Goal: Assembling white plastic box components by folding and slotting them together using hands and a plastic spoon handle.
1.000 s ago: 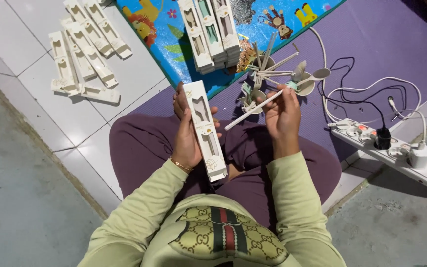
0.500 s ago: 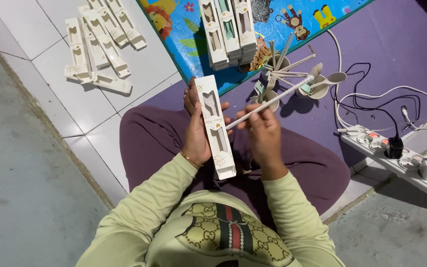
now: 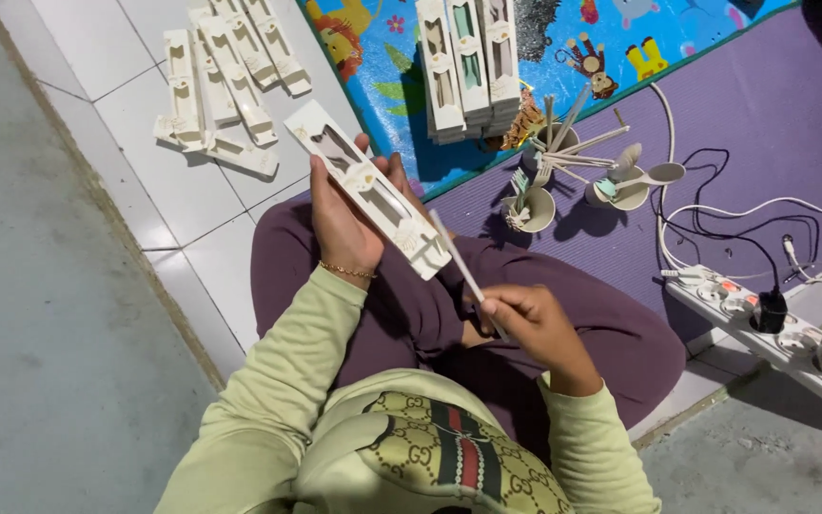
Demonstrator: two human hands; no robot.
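Head view. Floor of white tiles (image 3: 126,57) at upper left, a grey concrete strip along the left edge. A purple mat (image 3: 763,124) covers the right part; a blue children's play mat (image 3: 563,38) with animal pictures lies along the top edge.

The person sits cross-legged in maroon trousers and a pale green long-sleeved top.

Left hand (image 3: 349,224): raised over the left knee, fingers wrapped around the near half of a long white cardboard package (image 3: 368,186), thumb on its upper face. The package is tilted, far end toward the tiles, near end toward the lap, window cut-outs facing up.

Right hand (image 3: 530,328): lower, over the lap, fingers curled and pinching the lower end of a thin cream stick (image 3: 459,262). The stick slants up and left; its tip is at the package's near end. Whether they touch, cannot tell.

On the tiles near the top left corner: a loose group of the same white packages (image 3: 225,86), some overlapping. On the play mat's near edge: a neat stack of packages (image 3: 468,62).

On the purple mat, just right of the stack: small cream cups (image 3: 535,205) holding sticks and spoons.

At the right edge: a white power strip (image 3: 773,328) with plugs and tangled black and white cables, partly off the mat.
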